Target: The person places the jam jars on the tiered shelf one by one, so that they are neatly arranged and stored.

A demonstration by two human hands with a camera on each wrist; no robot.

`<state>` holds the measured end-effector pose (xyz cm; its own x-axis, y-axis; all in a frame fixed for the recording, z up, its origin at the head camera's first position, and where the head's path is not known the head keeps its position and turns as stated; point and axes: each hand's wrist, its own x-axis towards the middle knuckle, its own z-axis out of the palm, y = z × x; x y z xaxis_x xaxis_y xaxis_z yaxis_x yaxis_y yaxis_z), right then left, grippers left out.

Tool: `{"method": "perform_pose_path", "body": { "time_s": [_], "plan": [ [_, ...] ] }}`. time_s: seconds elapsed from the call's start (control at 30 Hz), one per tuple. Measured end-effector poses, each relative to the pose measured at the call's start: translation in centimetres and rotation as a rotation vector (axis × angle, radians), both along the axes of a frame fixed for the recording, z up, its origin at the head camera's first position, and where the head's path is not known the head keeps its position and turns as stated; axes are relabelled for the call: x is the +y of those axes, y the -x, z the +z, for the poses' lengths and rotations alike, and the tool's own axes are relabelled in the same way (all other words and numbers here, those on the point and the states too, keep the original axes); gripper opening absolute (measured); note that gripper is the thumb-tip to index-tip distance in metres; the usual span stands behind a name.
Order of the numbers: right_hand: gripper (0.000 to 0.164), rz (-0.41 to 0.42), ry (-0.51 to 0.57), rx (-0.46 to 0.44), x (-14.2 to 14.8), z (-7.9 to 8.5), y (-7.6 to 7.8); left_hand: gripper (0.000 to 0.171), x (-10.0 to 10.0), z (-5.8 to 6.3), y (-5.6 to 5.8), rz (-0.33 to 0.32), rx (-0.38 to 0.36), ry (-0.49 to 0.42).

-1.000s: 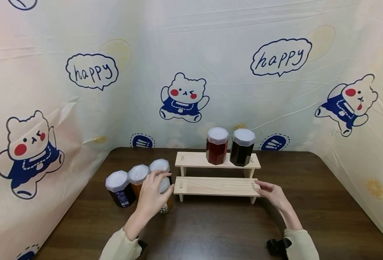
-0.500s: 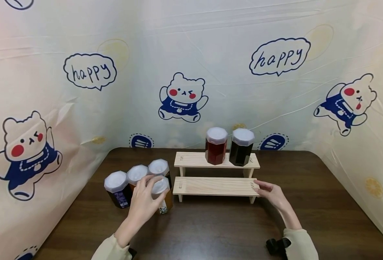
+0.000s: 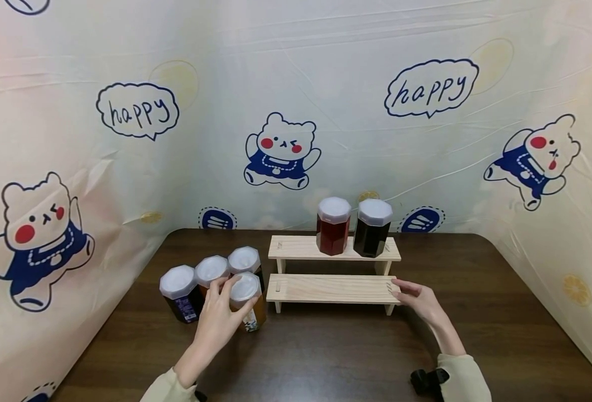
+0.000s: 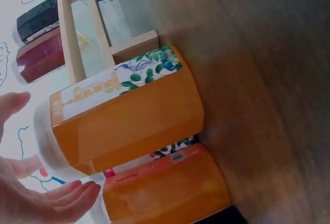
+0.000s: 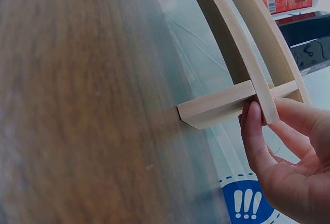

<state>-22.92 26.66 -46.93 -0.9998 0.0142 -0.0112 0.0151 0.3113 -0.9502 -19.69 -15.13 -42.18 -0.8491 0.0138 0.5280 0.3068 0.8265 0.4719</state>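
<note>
My left hand (image 3: 217, 321) has slid leftward, baring more of the lid (image 3: 245, 286) on the amber jar (image 4: 126, 118); fingers wide about it, contact unclear. Grip probably unsettled. Jar upright, just left of the wooden rack (image 3: 333, 288); my right hand (image 3: 423, 306) pinches its near step's right end.

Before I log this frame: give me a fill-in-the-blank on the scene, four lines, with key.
1. On the table, ____ (number) jars stand to the left of the wooden rack.
2. The right hand pinches one end of the rack's ____ (upper/lower) shelf.
3. The left hand is at the white ____ of the front orange jar.
4. The wooden rack holds ____ (number) jars.

Missing words: four; lower; lid; two.
</note>
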Motion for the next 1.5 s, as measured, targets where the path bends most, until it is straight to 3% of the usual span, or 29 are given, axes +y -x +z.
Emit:
{"method": "perform_pose_path", "body": {
  "time_s": [0.13, 0.33, 0.9, 1.17, 1.5],
  "plan": [
    [0.049, 0.003, -0.004, -0.006, 0.0, 0.0, 0.0, 0.057, 0.0, -0.3, 0.1, -0.008, -0.059, -0.030],
    [0.050, 0.007, -0.023, -0.017, 0.0, 0.1, -0.1, 0.058, 0.0, -0.9, 0.3, -0.034, -0.074, -0.053],
    [0.048, 0.014, 0.022, 0.009, 0.0, -0.1, 0.0, 0.065, 0.1, -2.2, 0.8, -0.020, -0.025, -0.100],
    [0.047, 0.015, 0.035, 0.014, 0.0, -0.2, 0.0, 0.062, 0.0, -2.5, 1.2, -0.014, 0.045, -0.095],
    [0.047, 0.010, 0.030, 0.001, 0.0, 0.0, -0.1, 0.060, -0.2, -2.4, 1.6, 0.004, 0.040, -0.134]
  ]
}}
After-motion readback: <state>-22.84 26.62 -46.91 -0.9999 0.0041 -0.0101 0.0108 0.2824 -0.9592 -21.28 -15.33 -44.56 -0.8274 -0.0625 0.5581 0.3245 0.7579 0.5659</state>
